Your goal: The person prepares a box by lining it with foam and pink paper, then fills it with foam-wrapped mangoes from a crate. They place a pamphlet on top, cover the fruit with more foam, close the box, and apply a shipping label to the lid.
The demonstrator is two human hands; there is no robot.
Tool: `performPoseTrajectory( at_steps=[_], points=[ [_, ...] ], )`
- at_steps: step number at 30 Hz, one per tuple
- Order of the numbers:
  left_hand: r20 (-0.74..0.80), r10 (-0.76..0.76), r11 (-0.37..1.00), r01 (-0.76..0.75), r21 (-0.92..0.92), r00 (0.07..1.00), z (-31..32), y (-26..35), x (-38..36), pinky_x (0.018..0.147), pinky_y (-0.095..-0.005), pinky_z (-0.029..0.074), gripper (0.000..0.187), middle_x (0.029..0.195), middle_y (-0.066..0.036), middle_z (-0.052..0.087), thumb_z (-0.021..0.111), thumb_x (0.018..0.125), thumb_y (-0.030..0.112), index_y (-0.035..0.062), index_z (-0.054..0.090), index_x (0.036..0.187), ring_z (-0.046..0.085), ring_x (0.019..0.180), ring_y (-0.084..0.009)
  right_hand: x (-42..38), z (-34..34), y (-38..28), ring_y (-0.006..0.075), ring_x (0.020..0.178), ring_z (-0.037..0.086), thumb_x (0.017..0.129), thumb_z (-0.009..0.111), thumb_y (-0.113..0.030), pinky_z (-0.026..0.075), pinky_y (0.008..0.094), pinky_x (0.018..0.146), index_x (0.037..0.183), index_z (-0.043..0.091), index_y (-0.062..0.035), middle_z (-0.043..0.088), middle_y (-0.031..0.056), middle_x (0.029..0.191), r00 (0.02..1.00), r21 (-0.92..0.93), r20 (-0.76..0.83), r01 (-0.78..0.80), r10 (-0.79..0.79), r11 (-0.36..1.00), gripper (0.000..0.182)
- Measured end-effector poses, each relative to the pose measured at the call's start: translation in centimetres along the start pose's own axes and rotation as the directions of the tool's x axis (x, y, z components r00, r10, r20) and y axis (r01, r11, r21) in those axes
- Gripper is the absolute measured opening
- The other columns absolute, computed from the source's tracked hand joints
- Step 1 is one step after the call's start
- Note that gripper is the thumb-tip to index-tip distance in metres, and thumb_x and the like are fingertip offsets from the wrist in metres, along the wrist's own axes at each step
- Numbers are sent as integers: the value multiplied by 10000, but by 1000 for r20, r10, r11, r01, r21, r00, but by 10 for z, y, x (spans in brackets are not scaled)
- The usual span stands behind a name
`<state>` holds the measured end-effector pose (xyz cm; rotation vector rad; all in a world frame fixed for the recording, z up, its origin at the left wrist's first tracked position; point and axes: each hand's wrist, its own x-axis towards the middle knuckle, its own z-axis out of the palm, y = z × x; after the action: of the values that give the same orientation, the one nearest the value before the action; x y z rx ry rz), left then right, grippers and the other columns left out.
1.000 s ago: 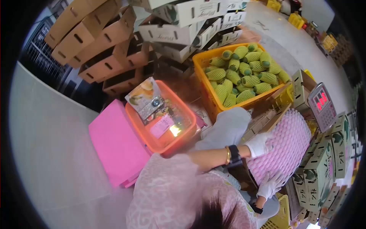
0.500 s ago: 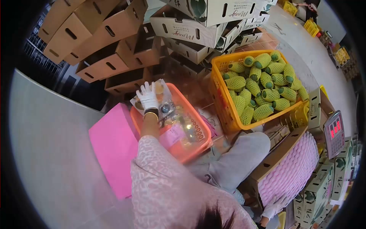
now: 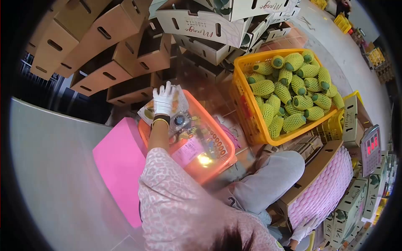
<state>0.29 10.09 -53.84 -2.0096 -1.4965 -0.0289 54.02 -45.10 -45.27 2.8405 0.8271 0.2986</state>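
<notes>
My left hand (image 3: 163, 101), in a white glove, rests over the far left end of an orange plastic basket (image 3: 228, 146). Its fingers are apart and slightly bent above a clear plastic packet (image 3: 181, 100). Small packaged items, a round dark-centred one (image 3: 179, 120) and a pink paper (image 3: 187, 151) among them, lie in the basket. At the lower right, my right hand (image 3: 305, 229), also gloved, lies with its fingers stretched over a pink foam padding sheet (image 3: 320, 188). That sheet lines a cardboard box (image 3: 310, 169) beside my leg.
A yellow crate (image 3: 268, 136) holds many green fruits (image 3: 295, 83) in yellow-green foam nets. Brown cartons (image 3: 104, 35) and white mango boxes (image 3: 201, 27) are stacked ahead. A pink block (image 3: 119, 167) stands left of the basket. A scale display (image 3: 370, 146) stands at right.
My left hand's fingers have gone from widely spread to closer together and more bent over the packet. The right hand stays on the foam. The view has shifted slightly.
</notes>
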Motion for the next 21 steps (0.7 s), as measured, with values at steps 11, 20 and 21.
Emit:
performPoseTrajectory(
  at_steps=[11,20,21],
  points=[
    [138,-163,931,199,-307,977,-25,10,-1,862,-401,382,369,1197,-62,511,616,687,168,150,587,1055,503,1035,-231,0,7,6,312,1338,220,900,443,-419,171,510,1058,1390,299,-111,265,130,1442,1000,41,14,-12,11,999,597],
    [281,-224,949,274,-155,933,-7,9,-7,708,-381,445,231,902,-65,541,567,735,134,98,572,964,553,860,-243,-2,-4,-5,336,1325,236,893,486,-346,190,452,1073,1374,324,-75,285,169,1424,1000,54,-17,7,-6,998,575],
    [284,-222,949,273,-155,933,-8,9,-8,708,-381,445,231,902,-65,541,567,735,134,98,572,964,553,860,-243,-1,-2,-3,334,1326,236,891,488,-349,187,453,1074,1374,325,-74,284,168,1424,999,53,-36,11,-9,999,579]
  ],
)
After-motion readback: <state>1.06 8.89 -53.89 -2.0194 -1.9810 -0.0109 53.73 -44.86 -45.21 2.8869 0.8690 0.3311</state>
